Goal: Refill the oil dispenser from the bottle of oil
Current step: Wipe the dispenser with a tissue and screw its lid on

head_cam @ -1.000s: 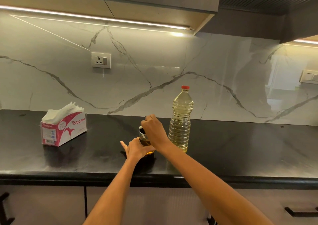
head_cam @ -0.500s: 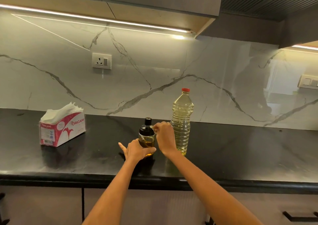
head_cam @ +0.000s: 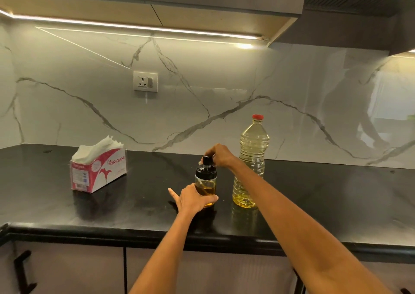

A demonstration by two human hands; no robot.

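the oil dispenser [head_cam: 205, 184] stands upright just below the centre of the frame on the black counter [head_cam: 314, 203], a small glass jar with a black lid [head_cam: 206, 172] and a black knob [head_cam: 207, 160] on top. amber oil fills only its lower part. the left hand [head_cam: 193, 199] wraps its fingers around the glass body and steadies it. the right hand [head_cam: 219, 156] pinches the knob from above with curled fingers; the lid looks seated, so the opening step seems only begun. just to the right, near but apart, the bottle of oil [head_cam: 250, 163] stands upright with its red cap [head_cam: 257, 116] on, mostly full. left to do, by this reading: lift the lid off, uncap the bottle, pour, close both. a tissue box [head_cam: 98, 170] sits well apart at centre left.
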